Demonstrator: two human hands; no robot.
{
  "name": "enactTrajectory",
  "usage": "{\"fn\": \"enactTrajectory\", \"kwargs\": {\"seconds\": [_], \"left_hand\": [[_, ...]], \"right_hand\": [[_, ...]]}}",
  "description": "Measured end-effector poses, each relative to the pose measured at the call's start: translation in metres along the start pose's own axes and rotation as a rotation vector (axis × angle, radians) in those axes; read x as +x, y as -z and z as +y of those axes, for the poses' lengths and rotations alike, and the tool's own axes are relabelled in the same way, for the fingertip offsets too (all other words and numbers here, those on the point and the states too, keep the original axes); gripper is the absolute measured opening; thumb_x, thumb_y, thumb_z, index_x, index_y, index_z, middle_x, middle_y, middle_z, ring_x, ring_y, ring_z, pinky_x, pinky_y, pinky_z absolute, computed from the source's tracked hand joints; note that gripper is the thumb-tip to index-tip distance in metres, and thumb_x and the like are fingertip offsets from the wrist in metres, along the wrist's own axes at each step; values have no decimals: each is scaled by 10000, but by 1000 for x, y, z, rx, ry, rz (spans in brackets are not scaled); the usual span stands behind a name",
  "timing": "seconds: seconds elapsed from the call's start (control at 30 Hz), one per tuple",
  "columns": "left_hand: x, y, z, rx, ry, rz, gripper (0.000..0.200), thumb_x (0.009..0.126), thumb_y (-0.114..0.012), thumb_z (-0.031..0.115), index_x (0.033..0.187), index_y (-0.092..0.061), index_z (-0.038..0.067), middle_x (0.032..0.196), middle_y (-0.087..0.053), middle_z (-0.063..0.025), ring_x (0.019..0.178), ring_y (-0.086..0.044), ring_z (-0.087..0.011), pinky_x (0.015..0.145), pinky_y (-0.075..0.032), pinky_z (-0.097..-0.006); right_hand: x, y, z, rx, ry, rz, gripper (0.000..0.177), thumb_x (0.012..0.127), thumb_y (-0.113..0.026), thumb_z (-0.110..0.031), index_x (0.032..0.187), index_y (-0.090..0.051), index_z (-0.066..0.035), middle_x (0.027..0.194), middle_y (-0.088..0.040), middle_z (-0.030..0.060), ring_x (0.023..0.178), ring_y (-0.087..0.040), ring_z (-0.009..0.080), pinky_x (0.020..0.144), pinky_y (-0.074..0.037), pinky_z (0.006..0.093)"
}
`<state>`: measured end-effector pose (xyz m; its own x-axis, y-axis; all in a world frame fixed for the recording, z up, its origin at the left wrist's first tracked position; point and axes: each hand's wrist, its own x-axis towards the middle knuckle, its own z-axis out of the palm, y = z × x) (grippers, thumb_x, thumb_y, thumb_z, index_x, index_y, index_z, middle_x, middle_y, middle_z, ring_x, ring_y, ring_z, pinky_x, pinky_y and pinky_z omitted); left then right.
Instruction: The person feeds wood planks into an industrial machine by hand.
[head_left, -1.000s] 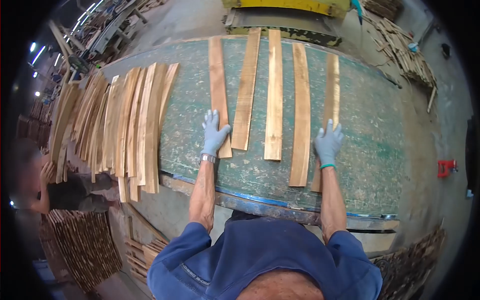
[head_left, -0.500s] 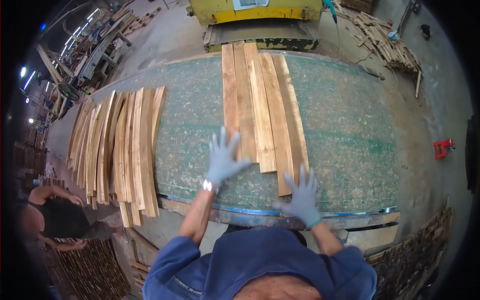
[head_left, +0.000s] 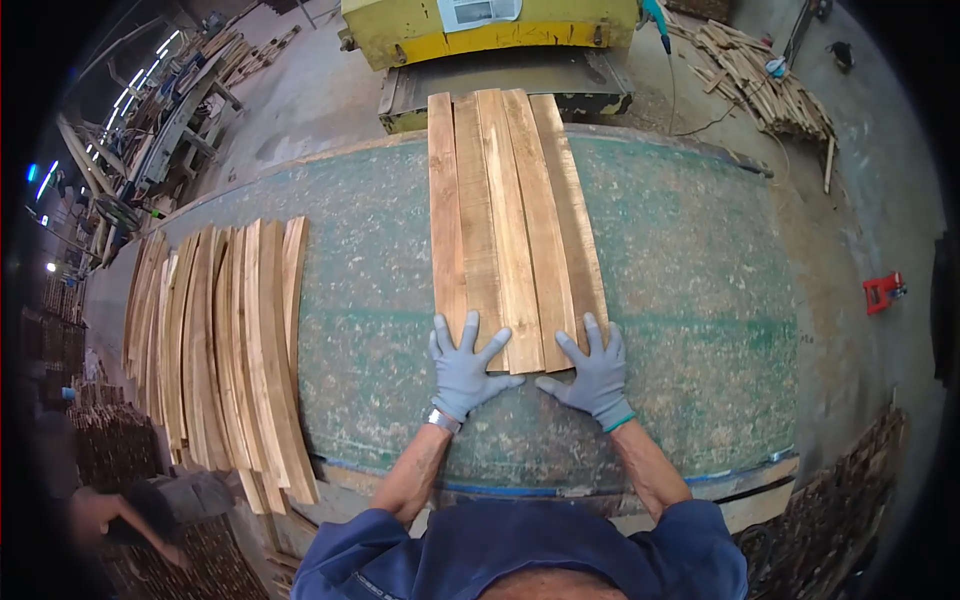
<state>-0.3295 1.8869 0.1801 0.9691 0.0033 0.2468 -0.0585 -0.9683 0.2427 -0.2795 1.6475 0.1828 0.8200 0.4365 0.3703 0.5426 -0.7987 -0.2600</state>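
Note:
Several long wooden boards [head_left: 505,230] lie side by side on the green worn table [head_left: 370,270], their near ends almost level. My left hand [head_left: 465,375], in a grey glove, rests with fingers spread on the near ends of the left boards. On the right, my gloved right hand [head_left: 592,375] lies with spread fingers over the near ends of the right boards. Both thumbs point inward, just below the middle board's end. Neither hand is wrapped round a board. The palms cover some of the board ends.
A bundle of boards [head_left: 215,350] lies on the table's left side. Beyond the far edge stands a yellow machine [head_left: 490,40]. Scrap wood [head_left: 765,80] is heaped on the floor at far right, near a red tool [head_left: 883,293]. Another person [head_left: 130,515] is at lower left.
My hands have come closer together at the near ends of the boards. Those ends were staggered and are now nearly level. The other person has moved lower in view.

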Motion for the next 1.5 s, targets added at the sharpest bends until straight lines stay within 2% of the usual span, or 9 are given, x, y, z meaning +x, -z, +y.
{"fn": "enactTrajectory", "kwargs": {"seconds": [0.13,0.63,0.9,1.03,1.1,1.2,1.3,1.4,1.5], "left_hand": [[69,-6,-39,-10,-49,-5,859,507,-782,729,1291,-610,423,1439,-444,-152,1354,-222,-584,1050,-224,-704],[380,-55,-144,166,-54,39,868,617,-624,837,1362,-559,398,1416,-472,-117,1228,-419,-411,1074,-243,-578],[406,-61,-156,187,-14,76,885,606,-604,866,1363,-559,412,1436,-470,-91,1250,-427,-366,1024,-297,-525],[423,-73,-171,121,-27,114,946,594,-577,892,1406,-513,411,1467,-438,-141,1336,-369,-407,1070,-251,-581],[432,-72,-180,39,-29,59,966,585,-556,911,1413,-499,417,1522,-376,-160,1387,-302,-457,1123,-178,-636],[448,-71,-188,15,-32,-1,1015,554,-562,924,1432,-468,424,1549,-344,-148,1413,-255,-465,1116,-132,-683],[460,-63,-192,1,-38,-91,1040,556,-578,913,1454,-444,406,1562,-317,-159,1437,-207,-467,1116,-106,-696],[467,-83,-188,33,64,23,1027,603,-609,861,1489,-392,388,1570,-289,-176,1445,-191,-467,1125,-86,-691],[380,-15,-186,27,-160,79,783,805,-610,674,1485,-393,354,1534,-324,-180,1437,-241,-433,1138,-91,-670]], "right_hand": [[73,-24,12,-3,19,96,769,550,-815,-662,1155,-664,-212,1344,-485,169,1172,-435,507,949,-420,596],[372,-127,98,-316,5,52,736,751,-583,-722,1301,-587,-233,1397,-485,153,1088,-490,399,893,-435,485],[421,-141,119,-357,80,-3,759,778,-545,-748,1338,-552,-234,1422,-463,148,1123,-515,398,915,-455,503],[445,-143,127,-367,221,14,685,870,-537,-625,1342,-531,-129,1325,-525,167,1019,-590,374,881,-463,458],[464,-160,147,-325,270,1,660,899,-529,-586,1360,-509,-115,1348,-534,164,1114,-574,389,943,-442,462],[485,-188,177,-419,198,-22,649,927,-503,-571,1449,-434,-192,1519,-394,141,1148,-542,441,1020,-419,453],[501,-195,187,-434,160,-67,646,922,-507,-580,1472,-399,-257,1543,-364,107,1151,-542,440,1011,-439,451],[514,-201,191,-461,142,-49,660,909,-505,-611,1468,-399,-277,1550,-359,84,1169,-539,435,1027,-434,439],[513,-185,158,-714,-23,-172,664,925,-432,-651,1510,-303,-364,1598,-283,56,1358,-369,461,1119,-296,536]]}}
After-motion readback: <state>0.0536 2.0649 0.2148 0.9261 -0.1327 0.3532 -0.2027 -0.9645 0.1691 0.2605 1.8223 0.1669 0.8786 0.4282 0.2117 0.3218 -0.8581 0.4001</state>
